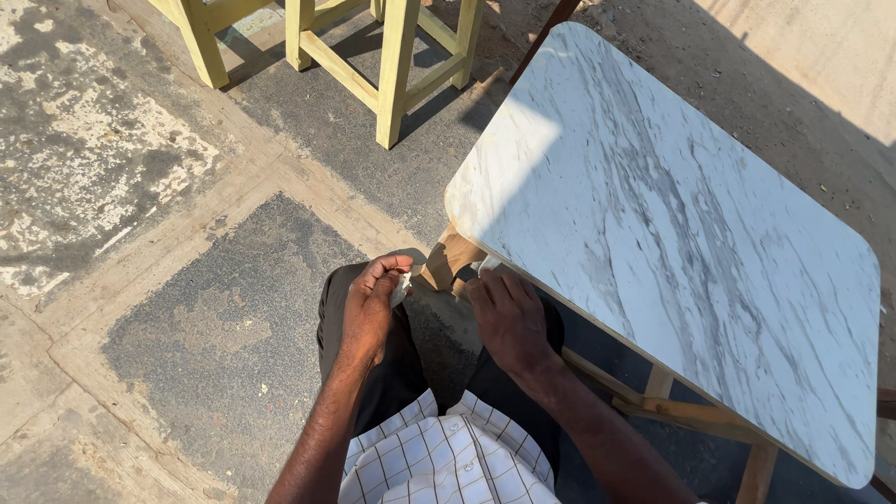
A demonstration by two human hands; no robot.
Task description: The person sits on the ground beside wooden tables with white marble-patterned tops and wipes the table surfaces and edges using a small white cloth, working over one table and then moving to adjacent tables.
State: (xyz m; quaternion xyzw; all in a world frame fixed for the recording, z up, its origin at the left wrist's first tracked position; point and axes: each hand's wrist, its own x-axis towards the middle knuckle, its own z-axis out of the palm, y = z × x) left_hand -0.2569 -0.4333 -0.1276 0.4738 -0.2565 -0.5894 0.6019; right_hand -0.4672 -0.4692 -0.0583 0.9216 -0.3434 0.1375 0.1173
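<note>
Left hand (pixel 369 308) fingers pinch white scrap (pixel 400 288) (perhaps cloth); right hand (pixel 509 317) fingers' grip unclear.

Small white scrap (pixel 400 289), wooden table leg (pixel 450 261)

Left hand (pixel 369 308) pinching small white piece (pixel 401 287); right hand (pixel 509 317) resting beside wooden leg (pixel 448 261) under marble-topped desk (pixel 672 233).
</note>
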